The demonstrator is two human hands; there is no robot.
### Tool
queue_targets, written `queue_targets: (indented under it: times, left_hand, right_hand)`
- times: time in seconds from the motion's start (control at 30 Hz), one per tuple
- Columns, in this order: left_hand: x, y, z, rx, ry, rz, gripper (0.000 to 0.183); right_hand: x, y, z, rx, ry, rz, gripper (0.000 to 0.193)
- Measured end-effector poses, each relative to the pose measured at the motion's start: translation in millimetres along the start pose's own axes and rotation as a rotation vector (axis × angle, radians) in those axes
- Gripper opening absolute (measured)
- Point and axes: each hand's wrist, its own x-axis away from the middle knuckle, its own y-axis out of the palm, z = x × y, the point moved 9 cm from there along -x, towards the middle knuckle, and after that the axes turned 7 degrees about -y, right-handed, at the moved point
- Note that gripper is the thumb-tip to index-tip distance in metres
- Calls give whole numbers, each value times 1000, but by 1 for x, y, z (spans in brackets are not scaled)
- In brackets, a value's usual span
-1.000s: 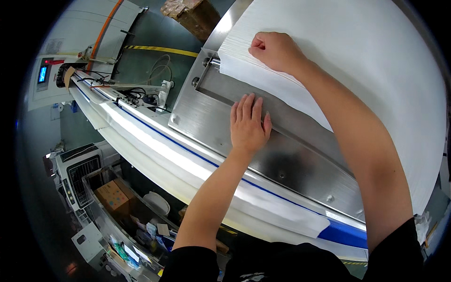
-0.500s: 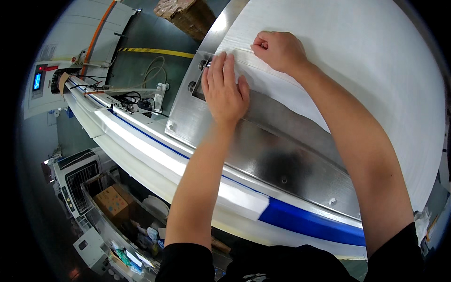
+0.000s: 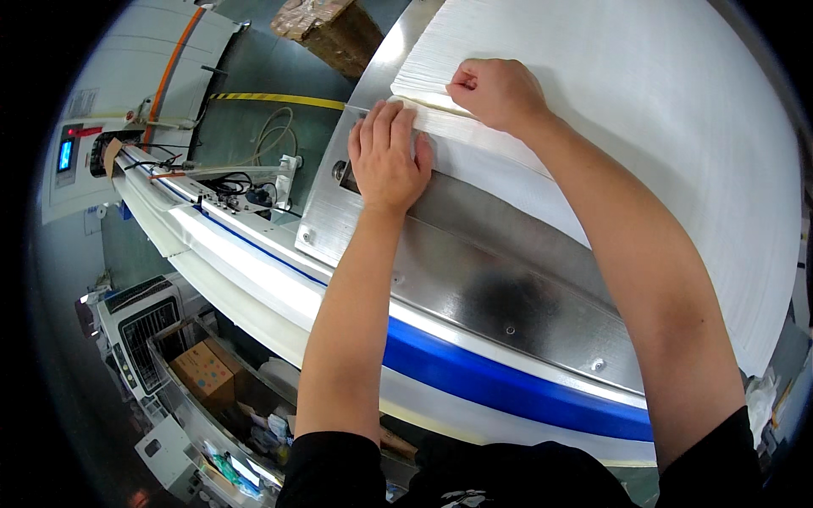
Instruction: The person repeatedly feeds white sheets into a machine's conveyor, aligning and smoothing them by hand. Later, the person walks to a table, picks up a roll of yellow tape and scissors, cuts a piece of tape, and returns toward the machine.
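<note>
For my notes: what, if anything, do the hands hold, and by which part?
That cannot be told: the right hand is curled near an edge of the white stack, the left hand at its corner.

The view's top is cutting off the white sheet stack [image 3: 644, 127]; on it, the right hand [image 3: 501, 93] is hiding its own palm.

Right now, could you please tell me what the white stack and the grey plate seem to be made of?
Stack: paper or fabric, I can't tell which; matte white with thin layered edges. Plate: probably steel, given its grey, brushed sheen and blurred reflections.
</note>
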Motion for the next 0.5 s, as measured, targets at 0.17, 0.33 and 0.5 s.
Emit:
queue_targets:
  times: [0.17,0.33,0.5]
  left_hand:
    - [4,-7,-1,-5,4,14,40]
    - [-1,-12,2,-21,-2,20,42]
    - [-10,-5,4,-34,-2,2,41]
  right_hand:
    - [0,-4,-2,-76,-34,58,17]
    - [-2,-1,3,-99,-9,39,18]
    - [-2,-1,3,-88,17,22,17]
